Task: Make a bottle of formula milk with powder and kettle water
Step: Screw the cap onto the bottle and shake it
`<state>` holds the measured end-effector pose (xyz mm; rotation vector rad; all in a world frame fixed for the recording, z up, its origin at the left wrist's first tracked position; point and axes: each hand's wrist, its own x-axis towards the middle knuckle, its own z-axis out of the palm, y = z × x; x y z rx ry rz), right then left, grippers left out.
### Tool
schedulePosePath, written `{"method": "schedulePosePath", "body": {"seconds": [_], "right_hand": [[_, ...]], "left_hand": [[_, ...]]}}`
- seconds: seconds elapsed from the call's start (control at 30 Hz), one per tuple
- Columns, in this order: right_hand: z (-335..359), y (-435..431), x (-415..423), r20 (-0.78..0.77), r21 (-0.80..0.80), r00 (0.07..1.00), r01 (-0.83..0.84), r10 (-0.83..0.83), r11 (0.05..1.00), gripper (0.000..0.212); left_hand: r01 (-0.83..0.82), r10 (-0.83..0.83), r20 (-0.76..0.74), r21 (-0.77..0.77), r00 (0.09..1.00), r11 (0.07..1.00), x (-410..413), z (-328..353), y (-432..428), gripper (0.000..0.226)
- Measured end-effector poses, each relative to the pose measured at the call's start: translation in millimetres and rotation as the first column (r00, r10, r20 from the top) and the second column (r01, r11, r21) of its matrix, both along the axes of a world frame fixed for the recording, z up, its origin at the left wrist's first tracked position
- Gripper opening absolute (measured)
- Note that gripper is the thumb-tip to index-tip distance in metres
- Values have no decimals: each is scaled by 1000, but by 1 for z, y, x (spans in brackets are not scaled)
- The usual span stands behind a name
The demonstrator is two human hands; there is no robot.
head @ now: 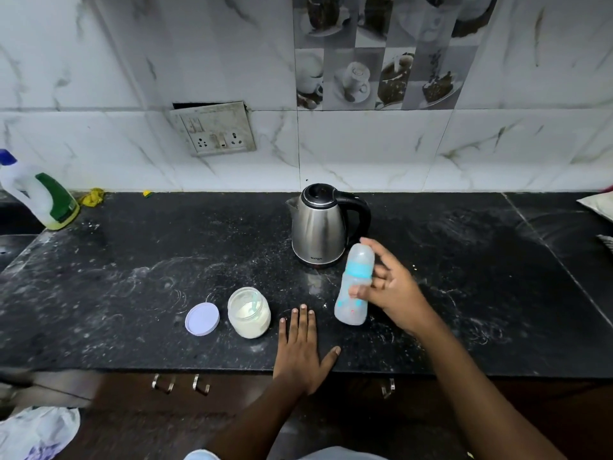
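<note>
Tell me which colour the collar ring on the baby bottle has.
Turquoise blue collar ring on the translucent plastic baby bottle; head view.

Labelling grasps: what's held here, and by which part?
Right hand holds the baby bottle at its mid-body, just below the blue collar, thumb in front, fingers behind. Left hand lies flat on the counter, holding nothing.

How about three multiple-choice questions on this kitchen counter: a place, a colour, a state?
1. Where is the jar's lid? A on the jar; B on the counter, left of the jar; C on the kettle.
2. The bottle's ring is: A turquoise; B red; C black.
3. The left hand: A grips the kettle; B holds the lid; C lies flat on the counter.
Answers: B, the lid lies beside the open jar; A, the ring shows turquoise; C, fingers straight, palm down.
</note>
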<state>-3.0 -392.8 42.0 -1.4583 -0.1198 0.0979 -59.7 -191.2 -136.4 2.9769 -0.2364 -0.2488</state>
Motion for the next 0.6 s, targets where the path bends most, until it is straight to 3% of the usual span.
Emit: {"method": "schedulePosePath", "body": {"seconds": [0.1, 0.13, 0.23, 0.33, 0.47, 0.6], "right_hand": [[8, -7, 4, 41, 103, 973, 222, -227, 969, 85], [11, -9, 6, 47, 109, 971, 227, -233, 968, 85], [13, -9, 3, 24, 34, 999, 26, -27, 999, 85], [15, -14, 4, 30, 138, 966, 250, -256, 958, 84], [14, -5, -2, 16, 84, 1000, 14, -16, 996, 86], [15, -5, -1, 3, 225, 965, 255, -262, 941, 87]], "left_hand": [[2, -2, 13, -18, 1000, 1000, 2, -2, 1, 105], [9, -8, 12, -23, 1000, 1000, 3, -1, 1, 107], [23, -23, 17, -22, 1000, 999, 3, -3, 4, 110], [24, -24, 30, -27, 999, 999, 3, -2, 4, 109], [23, -22, 7, -24, 1000, 999, 2, -3, 3, 109], [23, -23, -18, -17, 1000, 1000, 2, 1, 2, 113]]}}
